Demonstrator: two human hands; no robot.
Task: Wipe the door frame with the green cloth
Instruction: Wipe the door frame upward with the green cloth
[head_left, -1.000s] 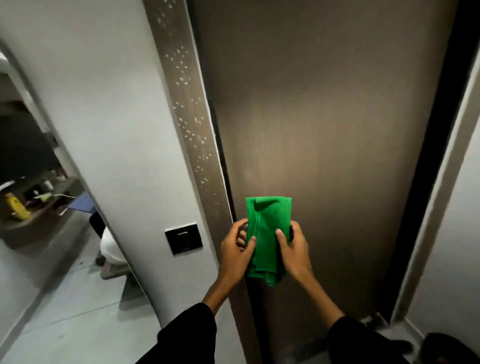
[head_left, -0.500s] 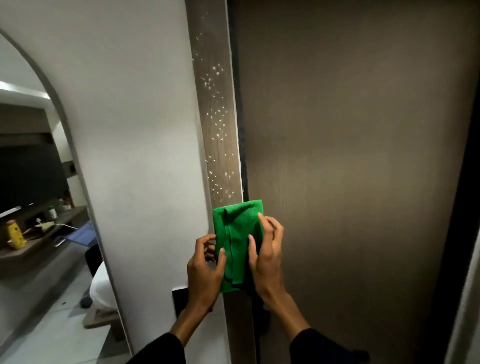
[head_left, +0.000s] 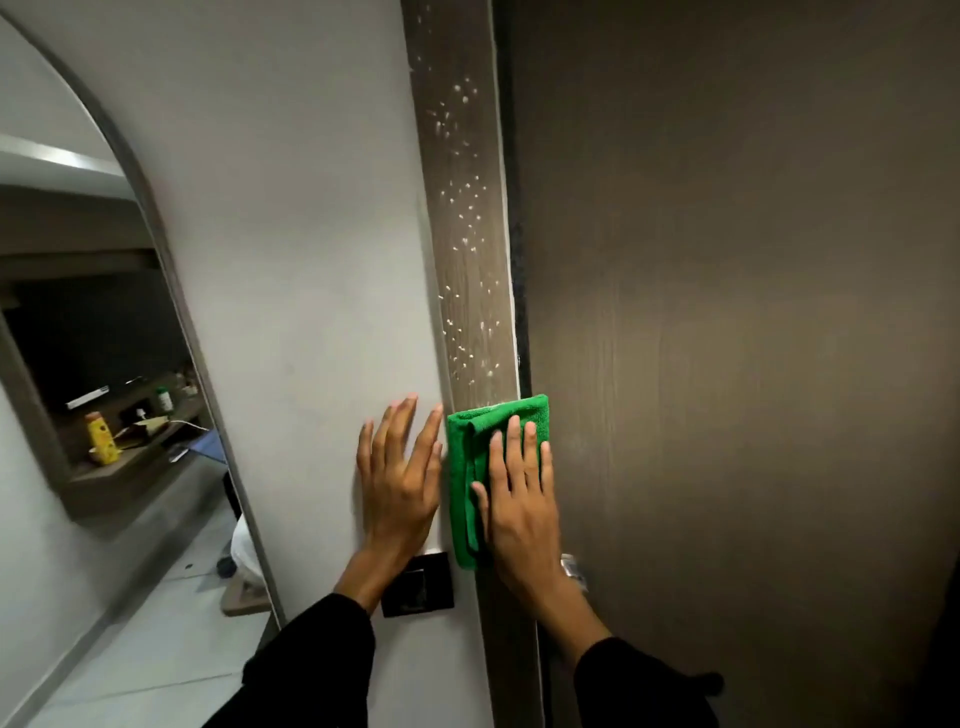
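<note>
The right hand (head_left: 519, 499) now presses the folded green microfibre cloth (head_left: 475, 467) flat against the brown wood-grain door frame (head_left: 467, 270), fingers spread, just below its white specks. The left hand (head_left: 397, 478) has let go of the cloth and lies open, empty, on the white wall (head_left: 291, 260) beside it.

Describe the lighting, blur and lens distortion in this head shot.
Head view: dim, soft light; the wall reads brightest, the door dull brown and darker toward the right edge. Wide-angle bowing tilts the door frame. White specks on the frame are slightly smeared. The green cloth under the right hand stays vivid and fairly sharp.
</note>
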